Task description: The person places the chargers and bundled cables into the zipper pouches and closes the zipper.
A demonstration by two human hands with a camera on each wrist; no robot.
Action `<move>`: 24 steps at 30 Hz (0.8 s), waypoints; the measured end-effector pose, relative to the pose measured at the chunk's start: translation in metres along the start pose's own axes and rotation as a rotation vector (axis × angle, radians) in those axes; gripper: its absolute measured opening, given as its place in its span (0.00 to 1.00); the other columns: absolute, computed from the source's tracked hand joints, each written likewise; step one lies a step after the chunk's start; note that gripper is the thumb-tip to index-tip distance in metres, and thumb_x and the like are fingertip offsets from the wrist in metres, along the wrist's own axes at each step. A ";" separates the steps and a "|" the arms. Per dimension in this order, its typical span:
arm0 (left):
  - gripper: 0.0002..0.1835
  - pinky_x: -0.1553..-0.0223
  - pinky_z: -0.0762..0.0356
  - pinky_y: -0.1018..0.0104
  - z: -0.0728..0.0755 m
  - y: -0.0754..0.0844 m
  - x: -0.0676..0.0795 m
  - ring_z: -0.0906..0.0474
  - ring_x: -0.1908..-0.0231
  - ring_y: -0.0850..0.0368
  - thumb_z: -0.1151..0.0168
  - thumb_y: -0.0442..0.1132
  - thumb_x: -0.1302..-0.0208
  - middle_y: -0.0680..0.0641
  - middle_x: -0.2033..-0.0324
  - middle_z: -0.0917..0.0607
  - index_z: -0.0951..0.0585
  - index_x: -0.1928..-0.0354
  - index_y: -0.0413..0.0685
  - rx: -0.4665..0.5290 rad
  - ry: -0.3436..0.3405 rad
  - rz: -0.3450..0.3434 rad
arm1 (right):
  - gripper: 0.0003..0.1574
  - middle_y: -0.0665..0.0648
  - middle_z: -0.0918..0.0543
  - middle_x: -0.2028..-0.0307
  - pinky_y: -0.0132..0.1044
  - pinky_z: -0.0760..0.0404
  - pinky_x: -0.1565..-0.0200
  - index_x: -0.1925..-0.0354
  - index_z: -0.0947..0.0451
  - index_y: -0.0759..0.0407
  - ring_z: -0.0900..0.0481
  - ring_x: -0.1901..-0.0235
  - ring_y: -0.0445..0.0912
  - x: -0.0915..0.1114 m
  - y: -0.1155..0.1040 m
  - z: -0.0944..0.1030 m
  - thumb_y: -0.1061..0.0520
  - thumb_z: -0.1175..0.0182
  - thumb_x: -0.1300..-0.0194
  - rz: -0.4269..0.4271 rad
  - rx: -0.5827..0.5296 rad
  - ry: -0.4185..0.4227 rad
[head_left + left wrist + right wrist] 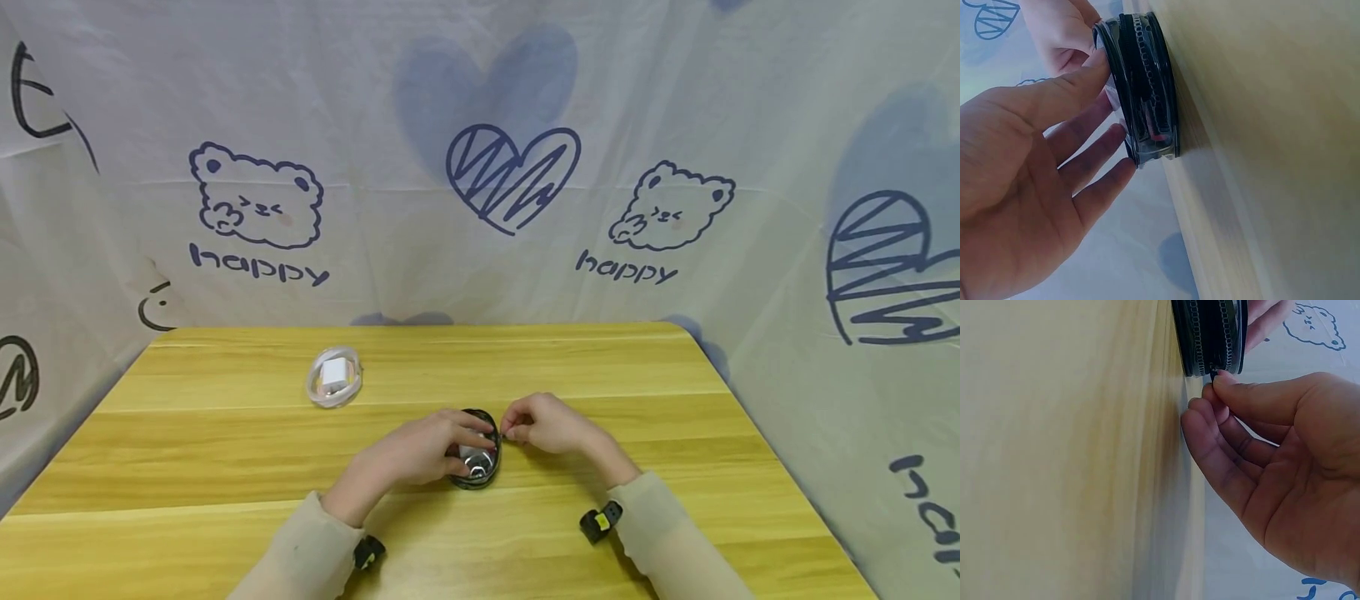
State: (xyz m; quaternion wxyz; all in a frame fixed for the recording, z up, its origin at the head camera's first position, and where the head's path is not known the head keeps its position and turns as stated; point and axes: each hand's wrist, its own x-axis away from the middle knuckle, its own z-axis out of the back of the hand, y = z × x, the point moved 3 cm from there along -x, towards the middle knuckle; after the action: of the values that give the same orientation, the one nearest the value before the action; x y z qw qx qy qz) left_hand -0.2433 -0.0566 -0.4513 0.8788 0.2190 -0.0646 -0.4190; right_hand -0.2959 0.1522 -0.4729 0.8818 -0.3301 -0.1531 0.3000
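Observation:
A small round zip case [477,462] with clear sides and black edging lies on the table, a light thing showing through its top. My left hand [427,450] holds it from above, thumb at the near rim and fingers spread across the top. In the left wrist view, the thumb and fingertips press on the face and rim of the case [1141,87]. My right hand [551,423] is at the right side of the case. Its thumb and index finger pinch the black zipper pull [1213,375], where the zipper teeth run along the side wall.
Farther back to the left, a white block [334,372] sits inside a whitish ring [313,385] on the wooden table [600,375]. A pale printed cloth [375,208] hangs behind the table's far edge and along its sides. Black wrist devices [597,524] are strapped at both sleeves.

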 end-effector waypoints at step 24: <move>0.22 0.36 0.22 0.51 -0.001 0.006 0.000 0.28 0.31 0.45 0.29 0.35 0.32 0.45 0.30 0.23 0.16 0.37 0.47 -0.030 -0.010 0.069 | 0.08 0.53 0.16 0.72 0.31 0.19 0.70 0.62 0.15 0.60 0.20 0.73 0.43 0.003 0.000 0.001 0.67 0.39 0.27 0.002 -0.029 -0.086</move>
State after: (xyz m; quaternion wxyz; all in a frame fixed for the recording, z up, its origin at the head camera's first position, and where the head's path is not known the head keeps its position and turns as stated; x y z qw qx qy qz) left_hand -0.2390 -0.0535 -0.4494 0.8954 0.2015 -0.0703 -0.3907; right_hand -0.2935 0.1546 -0.4717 0.8693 -0.3296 -0.1950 0.3125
